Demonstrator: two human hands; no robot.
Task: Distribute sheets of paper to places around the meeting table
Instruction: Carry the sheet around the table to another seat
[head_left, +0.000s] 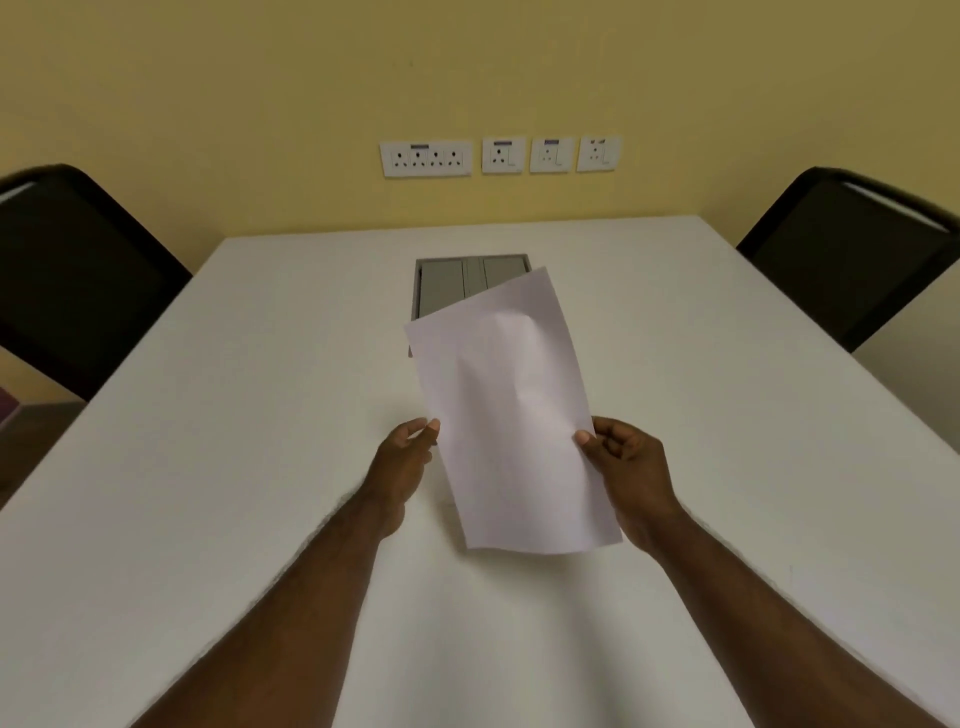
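White sheets of paper (511, 415) are held above the middle of the white meeting table (234, 467), tilted a little to the right. I cannot tell how many sheets there are. My right hand (626, 467) pinches the right edge, thumb on top. My left hand (405, 457) touches the left edge with thumb and fingertips closed on it. The paper's far corner covers part of a grey cable box (452, 283) set into the tabletop.
A black chair (72, 280) stands at the table's left side and another black chair (852, 260) at its right side. The yellow wall behind the far edge carries a row of white power sockets (498, 156).
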